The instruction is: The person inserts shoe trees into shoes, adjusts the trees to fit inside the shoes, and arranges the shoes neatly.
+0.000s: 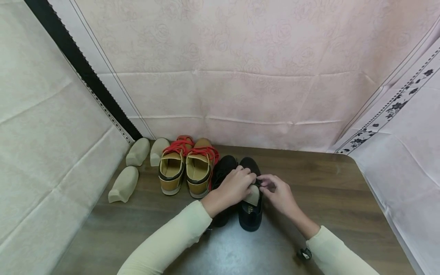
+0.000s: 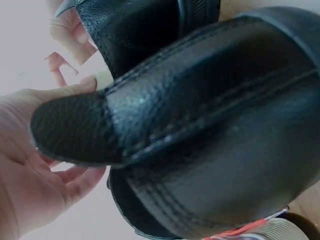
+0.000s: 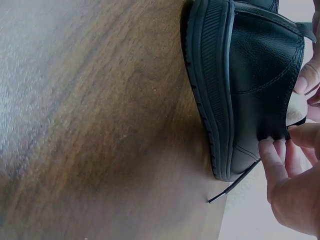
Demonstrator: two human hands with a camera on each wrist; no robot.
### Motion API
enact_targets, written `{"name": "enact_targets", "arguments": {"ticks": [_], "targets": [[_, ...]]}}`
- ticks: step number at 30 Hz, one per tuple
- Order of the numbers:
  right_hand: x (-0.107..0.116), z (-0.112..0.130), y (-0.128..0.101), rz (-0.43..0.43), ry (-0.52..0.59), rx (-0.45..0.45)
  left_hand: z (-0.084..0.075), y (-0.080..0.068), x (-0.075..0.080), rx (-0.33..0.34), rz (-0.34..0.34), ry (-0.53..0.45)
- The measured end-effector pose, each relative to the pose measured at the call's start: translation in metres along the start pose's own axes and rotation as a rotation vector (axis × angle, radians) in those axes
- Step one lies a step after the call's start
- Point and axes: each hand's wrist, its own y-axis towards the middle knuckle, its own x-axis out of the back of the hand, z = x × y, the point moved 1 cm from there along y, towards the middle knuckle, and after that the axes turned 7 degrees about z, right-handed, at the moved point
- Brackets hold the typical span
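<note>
Two black shoes stand side by side on the wooden table (image 1: 326, 179). My left hand (image 1: 237, 185) reaches over the left shoe (image 1: 224, 166) and grips the tongue (image 2: 75, 130) of the right black shoe (image 1: 250, 219). My right hand (image 1: 276, 191) pinches the edge of that shoe's side flap (image 3: 272, 132) by the opening. A beige shoe tree (image 1: 253, 195) sits inside this shoe. A thin black lace (image 3: 235, 186) hangs loose below the sole (image 3: 212, 90).
A pair of tan sandals with red laces (image 1: 187, 166) stands left of the black shoes. Three beige shoe trees (image 1: 124, 183) lie at the far left. Pale cloth walls (image 1: 240, 76) close in the table at the back and on both sides.
</note>
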Motion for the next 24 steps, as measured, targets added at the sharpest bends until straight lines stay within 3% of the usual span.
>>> {"name": "enact_targets", "arguments": {"ticks": [24], "targets": [[0.002, 0.003, -0.001, 0.005, 0.014, -0.044, 0.003, 0.007, -0.012, 0.043, -0.007, -0.03]]}}
